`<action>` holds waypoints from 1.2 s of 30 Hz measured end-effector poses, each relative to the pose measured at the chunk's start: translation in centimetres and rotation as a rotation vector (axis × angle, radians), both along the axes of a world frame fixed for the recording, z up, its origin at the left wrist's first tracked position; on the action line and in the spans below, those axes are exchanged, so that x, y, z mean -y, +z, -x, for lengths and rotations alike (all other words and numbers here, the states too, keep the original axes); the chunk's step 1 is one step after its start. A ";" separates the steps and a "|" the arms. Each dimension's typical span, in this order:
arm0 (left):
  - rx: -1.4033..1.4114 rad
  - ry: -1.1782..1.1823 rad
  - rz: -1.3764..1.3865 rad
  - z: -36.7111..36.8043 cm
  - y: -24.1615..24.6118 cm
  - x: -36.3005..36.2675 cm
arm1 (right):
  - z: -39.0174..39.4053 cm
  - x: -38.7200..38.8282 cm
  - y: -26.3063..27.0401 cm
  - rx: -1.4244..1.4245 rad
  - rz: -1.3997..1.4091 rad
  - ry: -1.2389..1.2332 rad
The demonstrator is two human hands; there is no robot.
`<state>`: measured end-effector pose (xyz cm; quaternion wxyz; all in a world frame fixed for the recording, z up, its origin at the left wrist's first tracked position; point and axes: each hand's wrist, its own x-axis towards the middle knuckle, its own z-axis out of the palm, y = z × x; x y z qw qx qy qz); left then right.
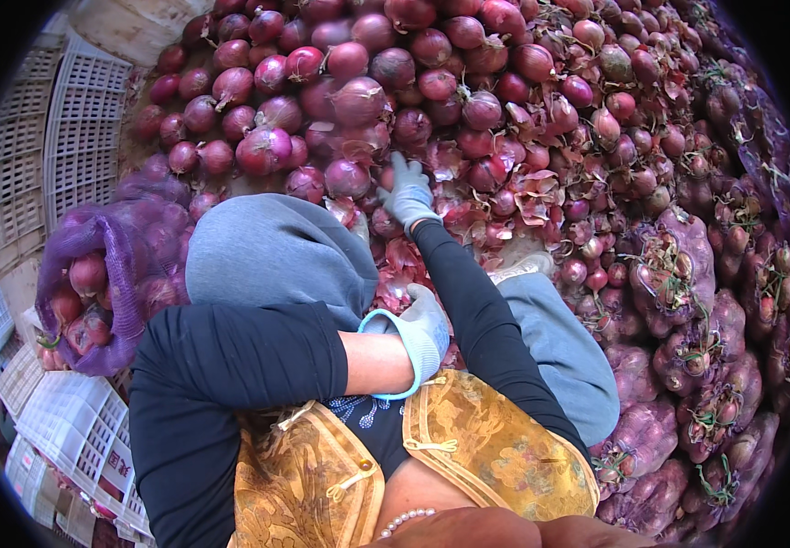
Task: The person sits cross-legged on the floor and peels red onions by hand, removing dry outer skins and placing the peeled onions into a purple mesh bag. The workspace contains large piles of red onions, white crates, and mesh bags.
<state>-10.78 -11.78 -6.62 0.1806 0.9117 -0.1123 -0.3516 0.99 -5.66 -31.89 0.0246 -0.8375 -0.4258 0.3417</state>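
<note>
Both of my hands wear pale grey-blue knit gloves. My right hand (409, 193) reaches into the pile of red onions (357, 101) beyond my knees. A small red onion (387, 179) shows between its thumb and forefinger; whether the hand grips it, I cannot tell. Close to my body, above my lap, is my left hand (428, 322), bent inward with its blue cuff folded back. Its fingers are turned away from view, so anything inside them is hidden. Loose onion skins (402, 255) lie between my legs, under and around the hands.
At my left leans an open purple mesh bag (117, 274) with onions inside. Plastic crates (83, 130) stand behind it, and more crates (69, 418) are at lower left. Several filled mesh bags (641, 438) line my right. Smaller onions (593, 253) and skins lie near my right shoe (528, 266).
</note>
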 end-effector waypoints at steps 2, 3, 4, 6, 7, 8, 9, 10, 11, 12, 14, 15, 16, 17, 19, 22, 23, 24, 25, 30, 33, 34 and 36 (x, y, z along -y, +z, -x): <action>0.018 -0.015 0.013 0.4 0.1 -0.6 | -0.7 -0.6 -0.1 -0.070 -0.030 -0.149; 0.036 -0.028 0.024 0.5 0.2 -0.7 | -1.9 -0.3 -0.6 -0.094 -0.081 -0.194; 0.036 -0.016 0.001 0.3 0.4 -0.9 | -2.8 -0.5 -0.4 -0.245 -0.216 -0.265; 0.118 -0.019 -0.075 0.3 0.7 -0.7 | -6.6 0.1 -0.9 -0.785 -0.226 -0.566; 0.152 -0.017 -0.106 0.4 0.7 -0.4 | -7.9 0.0 -0.4 -0.972 -0.250 -0.645; 0.156 -0.045 -0.060 0.5 0.6 -0.4 | -9.2 -0.2 0.2 -1.153 -0.261 -0.726; 0.118 -0.037 -0.035 0.6 0.4 -0.4 | -9.2 -2.3 3.8 -1.208 -0.374 -0.797; 0.089 -0.034 -0.018 0.5 0.3 -0.6 | -9.5 -3.8 6.9 -1.448 -0.492 -0.784; 0.062 -0.042 -0.002 0.4 0.3 -0.8 | -9.5 -4.8 9.8 -1.685 -0.620 -0.767; 0.074 -0.027 -0.007 0.4 0.2 -0.8 | -8.5 -5.9 12.3 -1.752 -0.698 -0.799; 0.102 -0.005 -0.027 0.5 0.0 -0.5 | -6.8 -5.6 11.6 -1.428 -0.618 -0.669; 0.080 -0.026 -0.026 0.3 0.5 -0.7 | -5.8 -5.5 10.5 -1.274 -0.572 -0.589; 0.059 -0.044 -0.023 0.0 1.4 -1.0 | -4.5 -3.8 8.1 -0.839 -0.570 -0.141; 0.049 -0.073 -0.032 -0.2 1.9 -1.6 | -3.7 -1.4 5.9 -0.507 -0.544 0.084; 0.140 0.025 -0.027 0.3 0.9 -0.3 | 0.2 5.7 1.6 -0.028 -0.378 0.295; 0.065 -0.088 0.105 -0.7 -1.8 -1.1 | 4.8 11.9 -3.5 0.084 -0.079 0.317; 0.044 -0.122 0.138 -0.9 -4.5 -1.4 | 6.0 11.2 -2.4 0.023 -0.076 0.255; 0.030 -0.182 0.191 -1.2 -7.3 -1.5 | 6.5 10.2 -1.5 -0.018 0.001 0.175; 0.007 -0.230 0.253 -1.4 -9.7 -1.8 | 6.2 8.1 0.8 -0.121 0.140 0.119; 0.026 -0.144 -0.218 -4.5 4.0 -5.2 | -0.1 11.0 -3.4 -0.857 -0.115 -0.574; 0.179 0.230 -0.206 -5.5 1.2 -6.4 | -2.8 9.9 4.8 -1.117 -0.419 -0.805; 0.322 0.471 -0.091 -5.7 -0.3 -6.8 | -3.6 9.6 8.5 -1.149 -0.535 -0.836; 0.494 0.811 0.098 -5.5 0.8 -7.7 | -4.4 9.0 15.5 -1.158 -0.757 -0.826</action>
